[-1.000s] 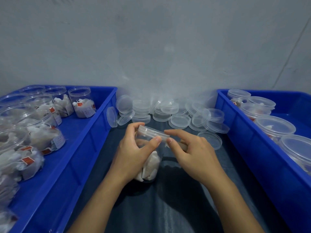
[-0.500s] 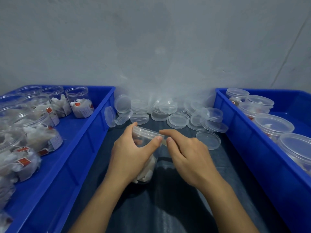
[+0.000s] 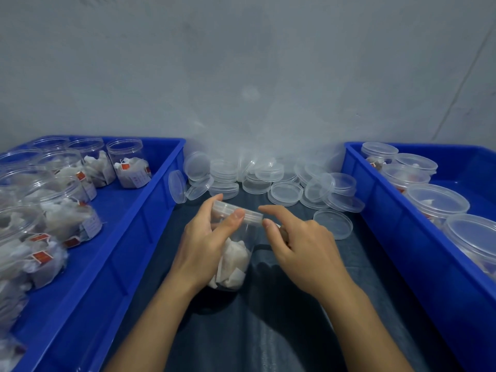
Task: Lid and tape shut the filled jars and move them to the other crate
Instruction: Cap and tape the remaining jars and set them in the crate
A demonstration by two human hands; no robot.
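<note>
Along the table's left edge sits your blue crate [image 3: 139, 226] of open, unlidded jars [image 3: 128, 163] stuffed with sachets. Near the table's middle, your left hand [image 3: 204, 245] grips the lidded jar [image 3: 233, 259], thumb across its lid [image 3: 237, 213], fingers [image 3: 212, 208] curled round the far side. Your right hand [image 3: 303, 245] is just beside the lid's rim, forefinger stretched out, the other fingers curled; I cannot tell whether they pinch anything. Loose lids [image 3: 284, 193] are heaped at the table's back edge. The right-edge crate [image 3: 389, 237] carries lidded jars [image 3: 436, 201].
</note>
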